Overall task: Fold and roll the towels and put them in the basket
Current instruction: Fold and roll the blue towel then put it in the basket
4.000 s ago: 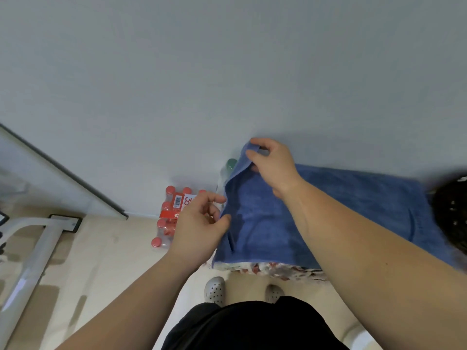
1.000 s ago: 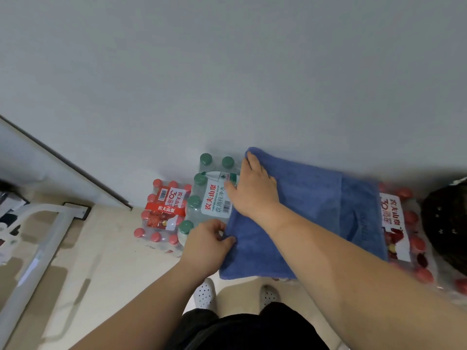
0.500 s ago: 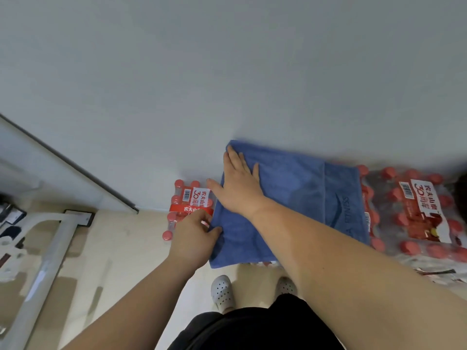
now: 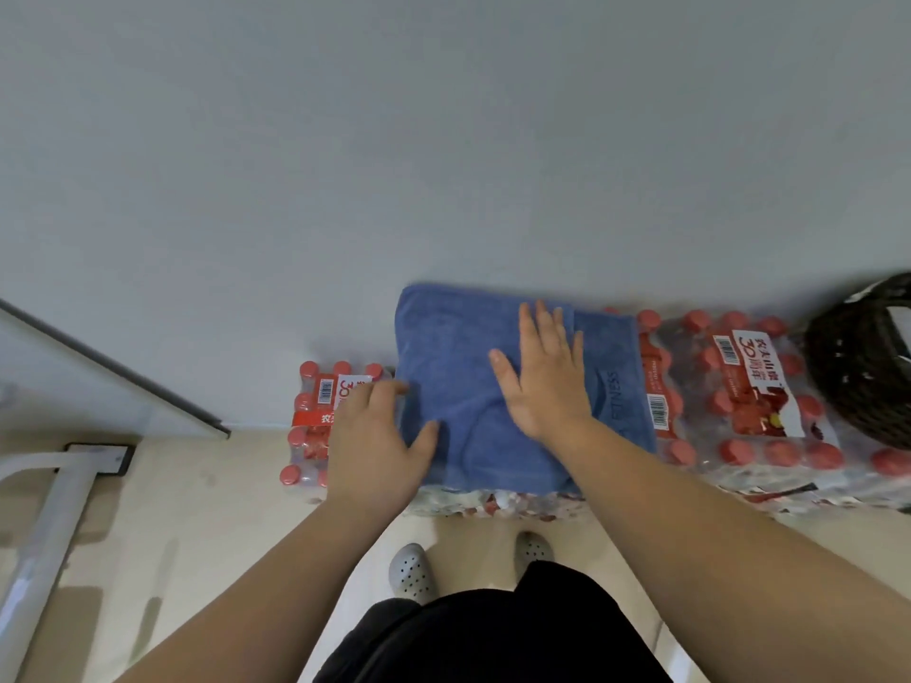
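A folded blue terry-cloth towel lies spread on top of shrink-wrapped packs of red-capped water bottles, its far edge against the plain grey wall.

The right hand lies flat, palm down, on the middle of the towel, with its fingers straight and close together, pointing toward the wall, and its thumb spread to the left. It presses on the cloth and grips nothing. Just right of this hand the towel's top layer ends, and a lower layer shows with a tone-on-tone logo and the letters "FITNESS".

The left hand sits at the towel's left edge. Its thumb is spread wide and rests on the cloth, and its fingers reach forward, loosely straight, along that edge. Whether any fingertip is tucked under the edge cannot be told.

Beyond and to the left of the left hand, a lower pack of red-capped bottles with a red label stands on the beige floor. Well to the right of the right hand, a dark brown woven wicker basket is cut off by the picture's edge and seems to rest on the bottle packs. Far to the left of the left hand stands a white metal frame. Below the hands are grey perforated clogs.
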A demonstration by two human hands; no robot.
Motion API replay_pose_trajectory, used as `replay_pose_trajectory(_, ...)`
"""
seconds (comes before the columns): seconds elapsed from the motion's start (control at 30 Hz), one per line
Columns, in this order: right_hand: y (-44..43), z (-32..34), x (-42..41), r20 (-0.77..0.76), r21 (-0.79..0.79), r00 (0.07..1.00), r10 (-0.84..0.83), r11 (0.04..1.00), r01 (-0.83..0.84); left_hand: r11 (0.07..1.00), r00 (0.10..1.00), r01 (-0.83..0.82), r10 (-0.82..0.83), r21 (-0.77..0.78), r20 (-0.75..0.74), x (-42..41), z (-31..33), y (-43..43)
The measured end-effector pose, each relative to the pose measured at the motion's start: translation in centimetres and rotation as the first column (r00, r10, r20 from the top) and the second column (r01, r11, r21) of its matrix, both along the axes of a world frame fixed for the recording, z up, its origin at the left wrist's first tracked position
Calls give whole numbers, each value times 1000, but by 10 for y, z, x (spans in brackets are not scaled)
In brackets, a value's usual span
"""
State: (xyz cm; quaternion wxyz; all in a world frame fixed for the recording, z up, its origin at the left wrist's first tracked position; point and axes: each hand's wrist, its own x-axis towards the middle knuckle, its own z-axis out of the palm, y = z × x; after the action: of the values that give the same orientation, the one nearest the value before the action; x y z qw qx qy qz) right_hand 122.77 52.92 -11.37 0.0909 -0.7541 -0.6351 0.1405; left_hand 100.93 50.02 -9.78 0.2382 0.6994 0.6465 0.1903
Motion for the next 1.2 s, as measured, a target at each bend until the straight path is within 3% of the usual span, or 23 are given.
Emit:
replay_pose_trajectory(0.13, -24, -4, 64, 115, -139, 979, -167, 973, 182, 965, 968, 249, -246, 84, -41, 48, 5, -9)
replay_pose_trajectory(0.3, -33, -14, 108, 203, -220, 979, 15, 975, 30, 923, 924, 372, -359, 94, -131, 104, -2, -21)
replay_pose_trajectory(0.5, -11, -14, 129, 176, -213, 975, 135, 972, -96, 940, 923, 340, -327, 32, -205, 141, -12, -35)
replay_pose_trajectory(0.7, 1, -12, 143, 139, -179, 961, 241, 960, -215, 982, 940, 184, -164, 39, -301, 164, -18, -48)
replay_pose_trajectory(0.93, -5, -1, 142, 25, -79, 915, 403, 913, -400, 996, 969, 38, -19, 76, -247, 184, -21, -69)
replay_pose_trajectory(1.2, 16, 3, 130, 17, -115, 886, 463, 882, -458, 980, 886, 175, -113, 97, -451, 184, -27, -78)
